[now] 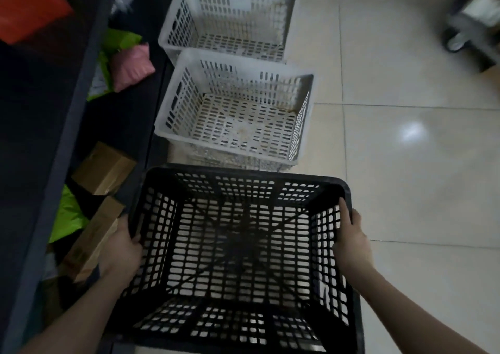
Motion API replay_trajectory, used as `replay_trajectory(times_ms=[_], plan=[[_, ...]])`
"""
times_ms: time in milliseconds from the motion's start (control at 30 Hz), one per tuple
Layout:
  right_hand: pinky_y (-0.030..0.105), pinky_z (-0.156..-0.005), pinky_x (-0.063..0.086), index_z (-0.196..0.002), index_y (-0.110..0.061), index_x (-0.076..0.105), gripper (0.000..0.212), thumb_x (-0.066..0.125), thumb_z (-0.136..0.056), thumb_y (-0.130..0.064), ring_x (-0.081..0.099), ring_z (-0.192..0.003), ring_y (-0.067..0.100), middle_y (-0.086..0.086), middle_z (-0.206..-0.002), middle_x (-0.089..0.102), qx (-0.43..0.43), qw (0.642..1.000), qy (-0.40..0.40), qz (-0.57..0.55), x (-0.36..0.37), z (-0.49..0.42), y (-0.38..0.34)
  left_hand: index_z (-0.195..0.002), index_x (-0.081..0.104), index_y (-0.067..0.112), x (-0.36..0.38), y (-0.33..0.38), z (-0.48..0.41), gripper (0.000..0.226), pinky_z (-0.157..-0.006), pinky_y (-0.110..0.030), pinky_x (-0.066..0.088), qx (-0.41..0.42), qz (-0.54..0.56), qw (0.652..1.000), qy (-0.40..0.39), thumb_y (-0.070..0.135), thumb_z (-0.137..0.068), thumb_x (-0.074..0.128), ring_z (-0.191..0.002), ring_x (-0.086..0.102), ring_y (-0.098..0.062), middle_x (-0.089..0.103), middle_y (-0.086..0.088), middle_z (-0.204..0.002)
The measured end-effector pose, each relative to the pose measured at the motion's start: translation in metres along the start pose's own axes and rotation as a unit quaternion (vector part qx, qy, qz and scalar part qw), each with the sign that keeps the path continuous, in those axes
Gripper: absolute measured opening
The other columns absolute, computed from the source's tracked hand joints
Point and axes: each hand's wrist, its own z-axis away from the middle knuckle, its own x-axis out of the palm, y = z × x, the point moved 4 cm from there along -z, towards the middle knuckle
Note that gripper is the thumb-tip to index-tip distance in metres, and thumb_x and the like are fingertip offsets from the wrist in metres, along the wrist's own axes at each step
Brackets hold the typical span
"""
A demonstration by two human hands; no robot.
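The person is holding the black crate (243, 174) by its two side rims. The left hand (123, 248) is clasping the left rim and the right hand (351, 237) the right rim, both curled over the edge and not spread. The crate is empty and is sitting low over the floor (405, 178), just behind the near white crate (176, 102) and beside the shelf (67, 115). Whether its base is touching the floor cannot be told.

The step appears to be setting it down as third in the row. To do that well, the person is probably best off keeping both grips level, so that the base is meeting the tiles flat and not corner first. Its front edge should be lining up with the white crates, close to the near one without knocking it. The left knuckles are passing close to the boxes (104, 167) on the bottom shelf, so a little clearance there is likely to be worth keeping. Both hands are best letting go together, only once the crate is resting steady.
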Motion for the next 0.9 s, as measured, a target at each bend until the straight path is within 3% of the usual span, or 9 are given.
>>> replay_trajectory(times_ms=[67, 167, 233, 400, 567, 700, 900], plan=[[0.037, -0.073, 0.045, -0.152, -0.026, 0.004, 0.096, 0.046, -0.076, 0.014, 0.059, -0.102, 0.038, 0.009, -0.153, 0.017, -0.001, 1.0, 0.012, -0.001, -0.037, 0.019, -0.001, -0.148, 0.026, 0.012, -0.033, 0.017, 0.025, 0.067, -0.079, -0.041, 0.05, 0.018, 0.008, 1.0, 0.023, -0.005, -0.087, 0.05, -0.098, 0.063, -0.041, 0.064, -0.027, -0.115], [0.032, -0.07, 0.039, -0.152, -0.024, 0.005, 0.095, 0.044, -0.076, 0.016, 0.058, -0.102, 0.036, 0.007, -0.153, 0.017, 0.003, 0.999, 0.041, -0.016, -0.102, 0.042, -0.005, -0.149, 0.02, 0.02, -0.088, 0.052, 0.053, 0.071, -0.066, -0.042, 0.055, 0.047, 0.007, 0.998, 0.04, -0.002, -0.088, 0.049, -0.079, 0.064, -0.037, 0.067, -0.025, -0.107], [0.032, -0.07, 0.04, -0.152, -0.023, 0.006, 0.094, 0.043, -0.076, 0.017, 0.058, -0.101, 0.035, 0.006, -0.153, 0.018, 0.009, 0.997, 0.064, -0.031, -0.15, 0.059, -0.007, -0.15, 0.018, 0.023, -0.128, 0.084, 0.071, 0.072, -0.058, -0.034, 0.051, 0.07, 0.021, 0.996, 0.049, -0.003, -0.09, 0.047, -0.072, 0.061, -0.032, 0.066, -0.024, -0.11], [0.037, -0.078, 0.047, -0.152, -0.025, 0.0, 0.094, 0.043, -0.078, 0.014, 0.056, -0.103, 0.033, 0.007, -0.148, 0.022, 0.037, 0.989, 0.128, -0.071, -0.271, 0.117, 0.006, -0.146, 0.029, 0.014, -0.228, 0.182, 0.124, 0.059, -0.055, -0.033, 0.049, 0.155, 0.014, 0.985, 0.07, 0.007, -0.091, 0.05, -0.062, 0.057, -0.028, 0.069, -0.018, -0.087], [0.033, -0.068, 0.046, -0.152, -0.026, -0.005, 0.095, 0.045, -0.081, 0.011, 0.058, -0.099, 0.03, 0.01, -0.138, 0.031, 0.084, 0.975, 0.194, -0.074, -0.377, 0.176, 0.055, -0.138, 0.041, 0.014, -0.303, 0.299, 0.21, 0.053, -0.06, -0.035, 0.045, 0.281, 0.022, 0.954, 0.105, 0.006, -0.088, 0.056, -0.063, 0.051, -0.025, 0.066, -0.015, -0.079], [0.037, -0.073, 0.052, -0.152, -0.026, -0.001, 0.091, 0.042, -0.081, 0.012, 0.06, -0.096, 0.03, 0.011, -0.133, 0.037, 0.14, 0.951, 0.26, -0.087, -0.447, 0.216, 0.123, -0.128, 0.049, 0.013, -0.322, 0.4, 0.287, 0.039, -0.072, -0.04, 0.049, 0.369, 0.026, 0.923, 0.105, 0.011, -0.09, 0.056, -0.076, 0.058, -0.028, 0.063, -0.008, -0.085], [0.035, -0.074, 0.053, -0.152, -0.027, 0.002, 0.09, 0.044, -0.081, 0.01, 0.062, -0.096, 0.03, 0.015, -0.135, 0.039, 0.212, 0.919, 0.314, -0.11, -0.534, 0.264, 0.26, -0.117, 0.051, 0.011, -0.291, 0.557, 0.398, 0.031, -0.063, -0.035, 0.043, 0.479, -0.012, 0.871, 0.112, 0.007, -0.086, 0.054, -0.066, 0.049, -0.026, 0.052, -0.001, -0.068]])
